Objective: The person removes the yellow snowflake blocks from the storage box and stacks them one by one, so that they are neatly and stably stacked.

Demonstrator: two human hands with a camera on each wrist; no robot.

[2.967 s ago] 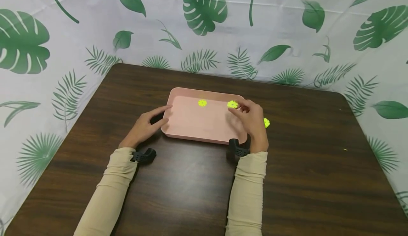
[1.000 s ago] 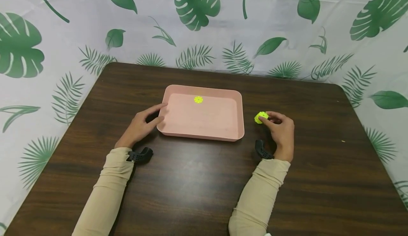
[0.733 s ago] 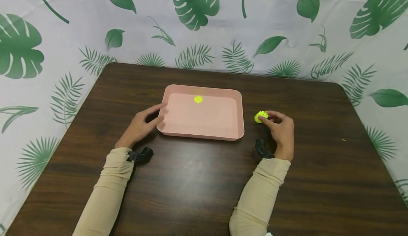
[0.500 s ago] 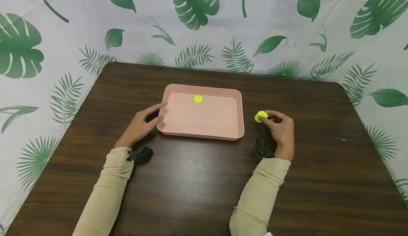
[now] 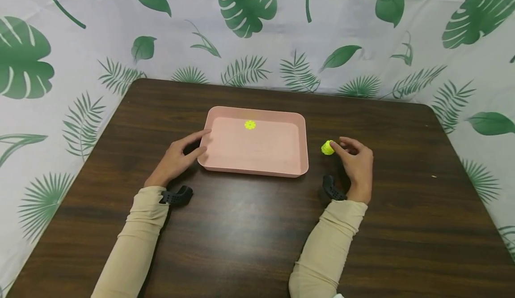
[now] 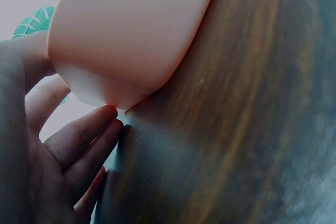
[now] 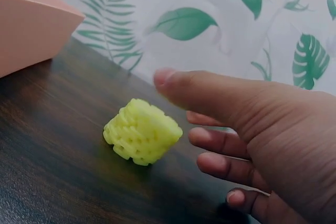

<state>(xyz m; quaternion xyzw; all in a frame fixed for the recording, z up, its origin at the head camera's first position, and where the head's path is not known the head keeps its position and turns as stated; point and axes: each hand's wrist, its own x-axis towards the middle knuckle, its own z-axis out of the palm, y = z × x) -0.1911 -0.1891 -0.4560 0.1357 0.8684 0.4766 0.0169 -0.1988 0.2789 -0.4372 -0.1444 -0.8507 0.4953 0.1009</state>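
In the head view, a small stack of yellow-green flower-shaped discs (image 5: 327, 147) stands on the table right of the pink tray. The right wrist view shows the discs piled slightly askew. Beside the stack is my right hand (image 5: 356, 163), its thumb (image 7: 194, 90) and fingers apart from the discs and holding nothing. My left hand (image 5: 173, 161) rests at the left end of the tray (image 5: 257, 170), with thumb and forefinger spread on its rim. Its other fingertips lie near the tray's underside in the left wrist view. One similar disc (image 5: 250, 125) is in the tray towards its back wall.
The dark wooden table (image 5: 241, 235) extends around the tray and both arms. A leaf-patterned cloth (image 5: 273, 47) hangs behind the table's back edge. A tiny pale scrap (image 5: 433, 176) lies at the far right.
My right hand has carried a disc from over the tray rightward to the stack, then let go; its fingers have drawn back slightly. My left hand has stayed at the tray.
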